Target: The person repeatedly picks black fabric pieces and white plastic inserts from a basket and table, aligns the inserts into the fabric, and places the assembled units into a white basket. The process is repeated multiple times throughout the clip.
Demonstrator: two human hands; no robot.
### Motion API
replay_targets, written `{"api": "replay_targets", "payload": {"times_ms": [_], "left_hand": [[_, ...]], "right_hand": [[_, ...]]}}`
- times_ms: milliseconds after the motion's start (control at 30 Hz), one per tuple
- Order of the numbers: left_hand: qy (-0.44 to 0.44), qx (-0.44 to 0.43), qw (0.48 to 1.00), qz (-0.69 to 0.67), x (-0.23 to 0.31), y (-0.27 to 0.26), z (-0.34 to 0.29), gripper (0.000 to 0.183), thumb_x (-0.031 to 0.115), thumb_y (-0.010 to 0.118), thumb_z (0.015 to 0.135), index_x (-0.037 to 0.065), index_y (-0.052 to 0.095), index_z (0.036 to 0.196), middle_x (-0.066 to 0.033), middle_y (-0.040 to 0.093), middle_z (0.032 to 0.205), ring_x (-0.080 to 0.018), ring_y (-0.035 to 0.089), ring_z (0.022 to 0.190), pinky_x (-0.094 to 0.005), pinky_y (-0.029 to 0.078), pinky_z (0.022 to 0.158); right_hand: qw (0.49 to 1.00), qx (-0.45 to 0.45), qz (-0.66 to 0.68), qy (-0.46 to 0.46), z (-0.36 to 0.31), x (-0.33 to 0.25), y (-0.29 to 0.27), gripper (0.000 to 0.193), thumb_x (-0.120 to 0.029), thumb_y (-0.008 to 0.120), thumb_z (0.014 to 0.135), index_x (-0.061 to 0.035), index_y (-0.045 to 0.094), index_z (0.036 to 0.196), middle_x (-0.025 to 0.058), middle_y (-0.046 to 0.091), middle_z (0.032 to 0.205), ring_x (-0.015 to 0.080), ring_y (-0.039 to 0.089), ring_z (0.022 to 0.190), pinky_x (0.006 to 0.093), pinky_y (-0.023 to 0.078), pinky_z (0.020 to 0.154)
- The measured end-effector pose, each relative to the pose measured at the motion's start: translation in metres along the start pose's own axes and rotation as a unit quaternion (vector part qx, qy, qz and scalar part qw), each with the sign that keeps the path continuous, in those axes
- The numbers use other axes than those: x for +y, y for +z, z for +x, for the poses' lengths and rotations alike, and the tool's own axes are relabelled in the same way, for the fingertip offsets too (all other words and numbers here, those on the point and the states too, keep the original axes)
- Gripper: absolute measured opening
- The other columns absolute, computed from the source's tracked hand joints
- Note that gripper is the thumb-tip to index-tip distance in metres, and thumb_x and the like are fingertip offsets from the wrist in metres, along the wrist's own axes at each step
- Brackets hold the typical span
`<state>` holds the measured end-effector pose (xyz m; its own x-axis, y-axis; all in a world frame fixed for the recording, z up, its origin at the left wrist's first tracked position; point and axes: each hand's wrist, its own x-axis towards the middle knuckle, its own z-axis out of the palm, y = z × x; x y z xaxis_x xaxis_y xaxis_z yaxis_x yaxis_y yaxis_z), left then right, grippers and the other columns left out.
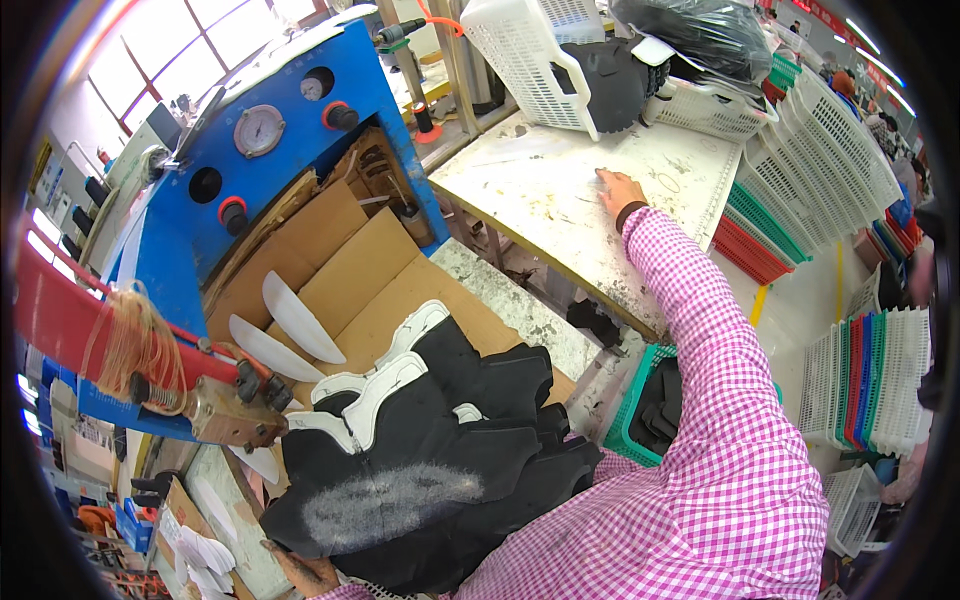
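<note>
Against my body lies a stack of black fabric shoe-upper pieces (530, 470) with white collar-shaped trims on their edges. The top piece carries a grey, fuzzy patch. At the stack's lower left edge, my left hand (303, 570) grips it from the side, partly hidden beneath the pieces. My right arm reaches far forward over the worn white worktable (540, 185). My right hand (620, 190) rests near the tabletop with its index finger stretched out and nothing visible in it. Whether it touches the surface I cannot tell.
A blue machine (290, 130) with gauges and knobs stands left, with cardboard (365, 255) and white curved sheets (300, 315) before it. A red arm (100, 320) juts in. White baskets (530, 60) sit on the table; a green basket (625, 410) holds black pieces below.
</note>
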<state>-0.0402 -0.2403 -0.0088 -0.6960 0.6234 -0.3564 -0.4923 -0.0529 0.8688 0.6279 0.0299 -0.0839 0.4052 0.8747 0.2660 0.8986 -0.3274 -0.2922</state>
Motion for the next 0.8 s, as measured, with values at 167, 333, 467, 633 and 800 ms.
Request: {"api": "replay_targets", "payload": {"times_ms": [167,333,467,633,800], "left_hand": [[0.051,-0.021,0.998,0.038,0.0,0.018,-0.003,0.06,0.045,0.041,0.095,0.007,0.031,0.14,-0.0125,0.041,0.139,-0.0275,0.044,0.123,-0.043,0.037,0.101],[0.061,-0.09,0.989,0.096,-0.019,0.062,-0.003,0.059,0.045,0.041,0.095,0.007,0.032,0.139,-0.0123,0.042,0.138,-0.0261,0.043,0.122,-0.0421,0.037,0.101],[0.08,-0.143,0.978,0.129,-0.018,0.08,-0.011,0.059,0.044,0.042,0.095,0.006,0.032,0.139,-0.0122,0.042,0.137,-0.0251,0.043,0.122,-0.0414,0.036,0.101],[0.111,-0.213,0.958,0.155,-0.006,0.086,-0.025,0.058,0.044,0.042,0.095,0.006,0.032,0.138,-0.012,0.043,0.137,-0.0237,0.043,0.122,-0.0405,0.036,0.101],[0.161,-0.287,0.926,0.183,0.009,0.082,-0.04,0.058,0.044,0.042,0.095,0.005,0.033,0.138,-0.0119,0.043,0.136,-0.0224,0.043,0.121,-0.0396,0.036,0.101]], "right_hand": [[0.995,0.0,-0.089,-0.053,-0.02,-0.012,0.001,0.029,-0.025,0.048,0.089,-0.0025,0.06,0.103,0.022,0.06,0.1,0.0351,0.056,0.094,0.0442,0.045,0.086],[0.939,0.084,-0.148,-0.299,-0.128,-0.025,-0.031,0.04,-0.038,0.069,0.071,-0.0034,0.061,0.089,0.0117,0.06,0.073,0.0277,0.056,0.08,0.039,0.045,0.072],[0.913,0.174,-0.161,-0.332,-0.188,-0.029,-0.042,0.029,-0.024,0.067,0.072,-0.0043,0.059,0.091,0.0055,0.057,0.079,0.0216,0.053,0.088,0.033,0.042,0.077],[0.888,0.248,-0.101,-0.373,-0.202,-0.03,-0.056,0.012,-0.011,0.058,0.07,-0.0069,0.054,0.081,0.0043,0.053,0.074,0.0202,0.052,0.083,0.0317,0.043,0.072],[0.913,0.277,-0.059,-0.294,-0.204,-0.043,-0.112,0.011,-0.007,0.058,0.07,-0.0064,0.056,0.082,0.005,0.054,0.074,0.0198,0.057,0.078,0.0311,0.048,0.062]]}}
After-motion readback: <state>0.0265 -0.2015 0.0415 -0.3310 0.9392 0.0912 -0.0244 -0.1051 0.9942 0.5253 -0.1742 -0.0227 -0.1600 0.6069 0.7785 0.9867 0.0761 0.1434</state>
